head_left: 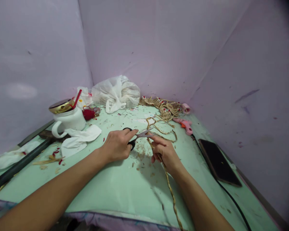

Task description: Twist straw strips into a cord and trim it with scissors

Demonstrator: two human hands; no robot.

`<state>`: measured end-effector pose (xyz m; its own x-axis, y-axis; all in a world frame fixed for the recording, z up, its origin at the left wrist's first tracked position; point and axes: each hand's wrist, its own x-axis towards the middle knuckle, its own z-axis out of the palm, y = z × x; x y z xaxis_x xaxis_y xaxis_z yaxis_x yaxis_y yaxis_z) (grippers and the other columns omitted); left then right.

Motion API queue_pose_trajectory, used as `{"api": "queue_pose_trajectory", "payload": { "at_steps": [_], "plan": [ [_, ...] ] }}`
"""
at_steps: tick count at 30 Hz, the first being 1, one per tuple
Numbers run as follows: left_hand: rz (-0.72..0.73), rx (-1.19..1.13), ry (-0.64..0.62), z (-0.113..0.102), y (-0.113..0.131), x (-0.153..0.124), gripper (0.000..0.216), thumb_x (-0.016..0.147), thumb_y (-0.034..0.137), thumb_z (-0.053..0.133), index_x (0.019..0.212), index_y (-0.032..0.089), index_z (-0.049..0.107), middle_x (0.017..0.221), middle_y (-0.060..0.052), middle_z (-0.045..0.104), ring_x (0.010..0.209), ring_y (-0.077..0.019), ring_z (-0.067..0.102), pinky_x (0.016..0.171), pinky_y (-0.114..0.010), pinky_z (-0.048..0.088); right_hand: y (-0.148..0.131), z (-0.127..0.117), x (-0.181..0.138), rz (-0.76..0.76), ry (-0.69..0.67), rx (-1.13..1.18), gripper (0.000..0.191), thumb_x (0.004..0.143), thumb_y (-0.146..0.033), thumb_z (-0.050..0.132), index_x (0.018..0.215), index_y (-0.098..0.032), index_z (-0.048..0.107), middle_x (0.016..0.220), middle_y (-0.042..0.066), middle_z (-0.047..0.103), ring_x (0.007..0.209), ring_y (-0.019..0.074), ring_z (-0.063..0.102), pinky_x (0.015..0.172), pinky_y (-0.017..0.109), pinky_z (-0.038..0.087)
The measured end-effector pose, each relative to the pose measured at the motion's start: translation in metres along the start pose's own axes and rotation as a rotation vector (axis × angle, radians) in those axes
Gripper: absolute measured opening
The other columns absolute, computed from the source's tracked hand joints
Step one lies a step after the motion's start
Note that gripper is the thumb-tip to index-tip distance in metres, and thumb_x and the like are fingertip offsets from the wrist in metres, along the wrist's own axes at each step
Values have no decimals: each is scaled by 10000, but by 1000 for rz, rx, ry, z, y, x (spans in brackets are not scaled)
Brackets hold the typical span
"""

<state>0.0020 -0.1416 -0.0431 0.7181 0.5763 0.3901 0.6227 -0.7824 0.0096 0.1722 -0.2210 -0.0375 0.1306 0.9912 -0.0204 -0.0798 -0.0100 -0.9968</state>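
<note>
My left hand (pixel 117 145) is closed on the black handles of a pair of scissors (pixel 142 134). The blades point right and stand apart, with the straw rope (pixel 169 183) at their tips. That twisted tan rope runs through my right hand (pixel 165 153), which is closed around it. One end hangs down toward the front edge of the table, and the other loops away across the tabletop beyond my fingers. Beyond the loops lie several coiled straw pieces (pixel 170 110) with small red and white bits on them.
A pink glue gun (pixel 185 125) with a black cable and a dark phone (pixel 219 162) lie at the right. To the left stand a white mug (pixel 71 121), a hammer (pixel 21 165) and crumpled tissue (pixel 80 141). A white plastic bag (pixel 119 93) sits at the back. Straw scraps litter the green tabletop.
</note>
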Motion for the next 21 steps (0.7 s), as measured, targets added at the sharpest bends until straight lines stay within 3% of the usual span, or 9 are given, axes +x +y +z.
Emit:
{"api": "queue_pose_trajectory", "payload": {
  "at_steps": [10, 21],
  "plan": [
    [45, -24, -114, -2, -2, 0, 553, 692, 167, 422, 1238, 242, 377, 912, -33, 610, 802, -189, 584, 625, -280, 425, 5, -3, -2, -49, -29, -162, 606, 544, -82, 393, 1091, -215, 619, 439, -75, 323, 372, 71, 302, 417, 212, 417],
    [65, 95, -147, -3, -4, 0, 538, 683, 110, 394, 1215, 189, 401, 864, -50, 622, 704, -193, 595, 536, -276, 384, 18, -6, 1, -133, 0, -242, 524, 566, -72, 409, 1004, -220, 656, 500, -55, 363, 457, 86, 354, 425, 202, 394]
  ]
}}
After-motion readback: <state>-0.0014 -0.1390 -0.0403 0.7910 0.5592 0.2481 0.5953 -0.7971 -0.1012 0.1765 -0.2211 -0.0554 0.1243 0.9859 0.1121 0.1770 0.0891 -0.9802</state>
